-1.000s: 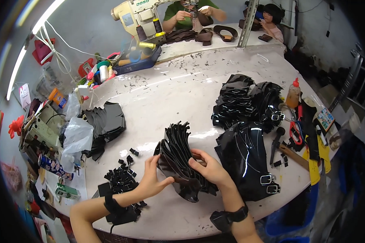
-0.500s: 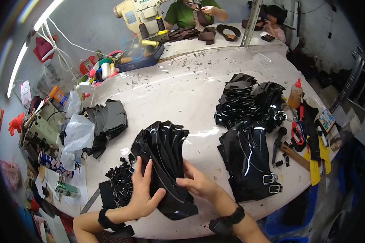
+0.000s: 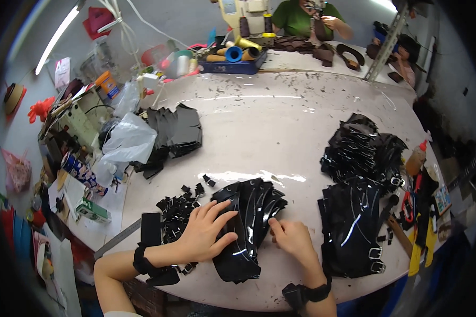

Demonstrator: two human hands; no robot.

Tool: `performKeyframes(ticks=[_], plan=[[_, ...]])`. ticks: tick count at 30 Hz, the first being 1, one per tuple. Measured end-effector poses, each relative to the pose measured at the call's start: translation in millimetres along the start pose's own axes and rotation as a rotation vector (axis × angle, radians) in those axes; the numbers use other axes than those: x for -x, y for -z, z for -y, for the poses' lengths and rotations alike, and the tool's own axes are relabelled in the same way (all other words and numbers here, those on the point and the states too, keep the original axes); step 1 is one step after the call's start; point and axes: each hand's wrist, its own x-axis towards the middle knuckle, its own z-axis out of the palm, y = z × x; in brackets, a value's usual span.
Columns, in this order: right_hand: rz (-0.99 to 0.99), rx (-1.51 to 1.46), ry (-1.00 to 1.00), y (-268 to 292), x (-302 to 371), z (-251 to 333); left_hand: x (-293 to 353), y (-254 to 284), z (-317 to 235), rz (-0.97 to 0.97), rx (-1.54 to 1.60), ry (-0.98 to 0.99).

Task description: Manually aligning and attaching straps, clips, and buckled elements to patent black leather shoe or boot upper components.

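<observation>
A fanned stack of glossy black leather-like pieces lies on the table before me. My left hand rests flat on the stack's left side, fingers spread, holding nothing. Beside the stack's right edge is my right hand, its fingers curled in and its thumb close to the edge; whether anything is pinched there is hidden. A pile of small black strips with metal buckles sits left of the stack, partly behind my left forearm. Further right lies another stack of black pieces with silver buckles at its near end.
Dark pieces lie at the left by a plastic bag. More black pieces are heaped at the far right, near a red-tipped bottle and scissors. A phone-like slab and a ruler lie near left. Two people sit beyond.
The view has swung left, so things appear further right. The black stack now lies flatter on the table. My right hand has drawn off its side and curled; my left still lies on it.
</observation>
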Motion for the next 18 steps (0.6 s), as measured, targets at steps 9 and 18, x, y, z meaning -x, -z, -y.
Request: performKeyframes(ticks=[9, 18], plan=[[-0.056, 0.016, -0.014, -8.6, -4.8, -6.2, -38.2, 17.4, 133.7, -0.387, -0.051, 0.182], [-0.053, 0.008, 0.015, -5.7, -5.2, -2.2, -79.4, 31.2, 216.3, -0.074, -1.198, -0.105]])
